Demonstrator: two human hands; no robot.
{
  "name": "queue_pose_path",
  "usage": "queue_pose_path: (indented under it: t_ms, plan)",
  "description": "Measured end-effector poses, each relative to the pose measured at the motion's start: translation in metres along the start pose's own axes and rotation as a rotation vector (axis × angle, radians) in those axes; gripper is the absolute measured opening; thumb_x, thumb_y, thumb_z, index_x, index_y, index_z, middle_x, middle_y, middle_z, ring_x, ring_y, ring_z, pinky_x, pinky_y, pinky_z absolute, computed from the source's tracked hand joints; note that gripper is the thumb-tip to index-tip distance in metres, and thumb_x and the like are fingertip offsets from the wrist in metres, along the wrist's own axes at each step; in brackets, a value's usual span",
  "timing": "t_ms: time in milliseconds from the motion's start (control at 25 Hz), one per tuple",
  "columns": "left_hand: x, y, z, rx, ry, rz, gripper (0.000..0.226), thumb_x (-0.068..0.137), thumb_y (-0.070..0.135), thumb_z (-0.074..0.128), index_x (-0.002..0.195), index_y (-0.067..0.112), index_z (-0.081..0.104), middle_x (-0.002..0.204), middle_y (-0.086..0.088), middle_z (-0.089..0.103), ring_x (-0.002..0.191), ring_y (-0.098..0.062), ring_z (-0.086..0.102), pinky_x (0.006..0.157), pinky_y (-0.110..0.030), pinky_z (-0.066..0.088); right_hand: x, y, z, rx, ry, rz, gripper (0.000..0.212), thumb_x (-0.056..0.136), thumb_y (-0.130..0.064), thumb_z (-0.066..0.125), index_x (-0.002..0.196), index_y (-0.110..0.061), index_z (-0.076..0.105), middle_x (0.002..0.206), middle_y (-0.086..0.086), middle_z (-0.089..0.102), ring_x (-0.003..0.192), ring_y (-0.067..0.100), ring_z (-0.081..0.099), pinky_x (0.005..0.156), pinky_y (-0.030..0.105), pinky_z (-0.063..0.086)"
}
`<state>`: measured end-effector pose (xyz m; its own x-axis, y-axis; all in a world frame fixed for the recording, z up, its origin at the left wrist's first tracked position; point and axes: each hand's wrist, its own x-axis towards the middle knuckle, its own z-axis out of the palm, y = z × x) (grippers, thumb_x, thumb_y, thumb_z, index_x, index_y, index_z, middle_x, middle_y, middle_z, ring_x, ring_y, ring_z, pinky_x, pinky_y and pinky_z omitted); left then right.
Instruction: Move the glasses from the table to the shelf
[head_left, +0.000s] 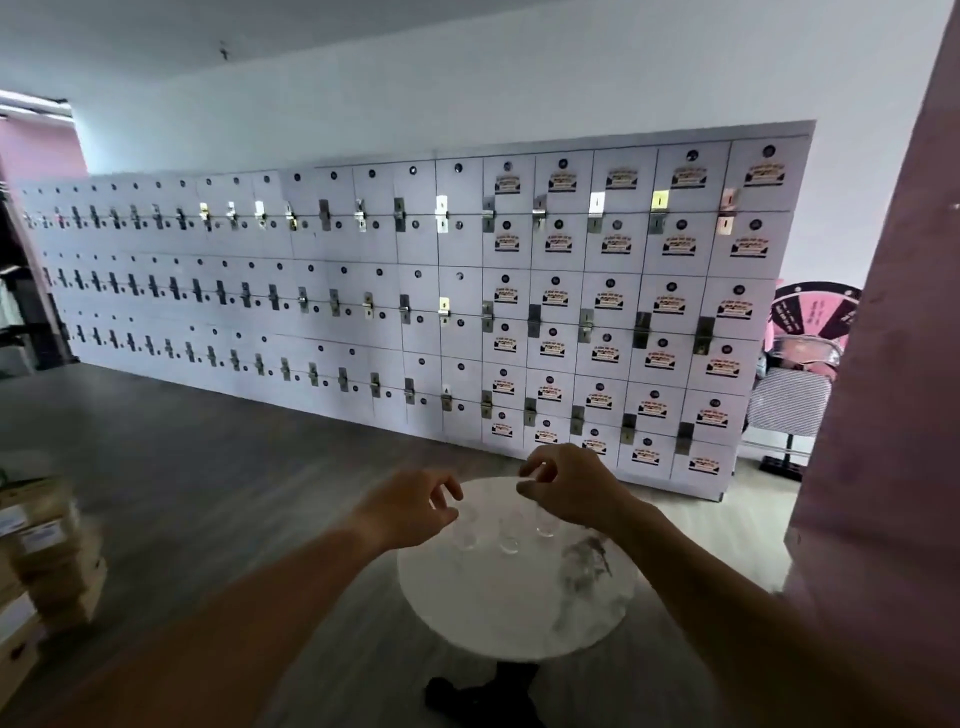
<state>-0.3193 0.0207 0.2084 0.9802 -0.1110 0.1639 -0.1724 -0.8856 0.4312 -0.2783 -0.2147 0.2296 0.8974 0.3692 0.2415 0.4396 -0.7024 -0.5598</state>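
Left hand (415, 506) hangs over the near-left part of the round marble table (519, 618), fingers loosely curled and part open, nothing in it that I can see. Just right of it and below, on the table's far half, stand the glasses (509, 535): I count three small clear ones in a close row, the left one partly hidden under the left hand; motion blur keeps me from being sure of the number. Right hand (569, 488) sits above the right end of that row, thumb and forefinger pinched together; whether it has a rim between them I cannot tell. My read on handling: light, rigid, smooth-walled and breakable, likely to slip under a loose pinch and to clink if neighbours are knocked. I would take each by the side wall, thumb against fingers, lifting straight up clear of the row. Behind the table, a wall of white lockers (415, 291); no shelf in view.
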Motion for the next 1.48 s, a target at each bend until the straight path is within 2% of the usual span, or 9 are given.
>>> queue_pose_path:
  t_ms: [320, 520, 600, 720, 840, 1120, 1240, 1360, 1480]
  plan:
    - [0.125, -0.061, 0.048, -0.041, -0.068, -0.01, 0.014, 0.082, 0.036, 0.072, 0.089, 0.041, 0.06, 0.081, 0.017, 0.067, 0.077, 0.0, 0.065, 0.074, -0.026, 0.053, 0.111, 0.071, 0.039, -0.033, -0.064, 0.048, 0.019, 0.081, -0.034, 0.075, 0.097, -0.022, 0.073, 0.088, -0.001, 0.075, 0.07, 0.002, 0.066, 0.062, 0.015, 0.051]
    - [0.2, -0.121, 0.096, -0.063, -0.123, 0.002, 0.013, 0.078, 0.035, 0.071, 0.08, 0.042, 0.06, 0.075, 0.02, 0.063, 0.069, 0.003, 0.062, 0.068, -0.024, 0.05, 0.173, 0.115, 0.081, -0.012, -0.09, 0.186, 0.018, 0.08, -0.034, 0.074, 0.095, -0.024, 0.074, 0.088, 0.001, 0.075, 0.076, 0.012, 0.07, 0.075, 0.033, 0.059]
    - [0.233, -0.149, 0.117, -0.052, -0.154, 0.013, 0.014, 0.078, 0.034, 0.071, 0.083, 0.041, 0.06, 0.079, 0.02, 0.057, 0.069, 0.002, 0.058, 0.071, -0.027, 0.05, 0.201, 0.135, 0.103, -0.011, -0.113, 0.237, 0.016, 0.08, -0.034, 0.073, 0.093, -0.025, 0.073, 0.089, -0.001, 0.075, 0.078, 0.012, 0.069, 0.074, 0.03, 0.058]
    - [0.283, -0.194, 0.154, -0.045, -0.19, 0.001, 0.014, 0.079, 0.03, 0.072, 0.09, 0.035, 0.066, 0.088, 0.014, 0.053, 0.073, -0.004, 0.056, 0.078, -0.033, 0.051, 0.245, 0.17, 0.142, -0.035, -0.152, 0.338, 0.015, 0.078, -0.038, 0.071, 0.089, -0.029, 0.073, 0.085, -0.01, 0.072, 0.075, 0.006, 0.066, 0.06, 0.012, 0.047]
    - [0.317, -0.23, 0.191, -0.061, -0.241, -0.047, 0.018, 0.078, 0.027, 0.074, 0.096, 0.027, 0.07, 0.097, 0.004, 0.051, 0.088, -0.021, 0.06, 0.088, -0.037, 0.048, 0.276, 0.203, 0.183, -0.003, -0.204, 0.429, 0.009, 0.076, -0.034, 0.072, 0.084, -0.03, 0.072, 0.081, -0.01, 0.07, 0.08, 0.012, 0.066, 0.067, 0.019, 0.05]
    - [0.346, -0.288, 0.277, -0.091, -0.389, -0.127, 0.028, 0.079, 0.036, 0.072, 0.105, 0.026, 0.07, 0.13, -0.005, 0.052, 0.118, -0.026, 0.055, 0.102, -0.039, 0.043, 0.298, 0.269, 0.274, -0.044, -0.29, 0.561, 0.013, 0.079, -0.035, 0.069, 0.091, -0.031, 0.07, 0.102, 0.002, 0.058, 0.087, 0.019, 0.059, 0.07, 0.026, 0.041]
    - [0.351, -0.302, 0.302, -0.127, -0.452, -0.131, 0.03, 0.079, 0.033, 0.074, 0.107, 0.023, 0.071, 0.131, -0.008, 0.053, 0.116, -0.027, 0.058, 0.104, -0.04, 0.043, 0.298, 0.288, 0.299, -0.076, -0.305, 0.59, 0.021, 0.082, -0.037, 0.065, 0.1, -0.027, 0.071, 0.112, 0.006, 0.057, 0.096, 0.024, 0.063, 0.078, 0.028, 0.047]
    - [0.353, -0.31, 0.319, -0.149, -0.473, -0.106, 0.027, 0.081, 0.03, 0.074, 0.106, 0.018, 0.073, 0.128, -0.009, 0.056, 0.114, -0.026, 0.06, 0.103, -0.038, 0.044, 0.297, 0.302, 0.316, -0.085, -0.317, 0.605, 0.026, 0.083, -0.036, 0.066, 0.106, -0.025, 0.074, 0.118, 0.007, 0.062, 0.104, 0.024, 0.063, 0.077, 0.024, 0.041]
    - [0.355, -0.315, 0.328, -0.147, -0.431, -0.071, 0.02, 0.081, 0.028, 0.075, 0.097, 0.017, 0.075, 0.122, -0.008, 0.06, 0.109, -0.025, 0.062, 0.097, -0.035, 0.047, 0.297, 0.312, 0.328, -0.086, -0.288, 0.601, 0.02, 0.084, -0.03, 0.07, 0.098, -0.018, 0.077, 0.111, 0.009, 0.064, 0.1, 0.025, 0.064, 0.075, 0.021, 0.036]
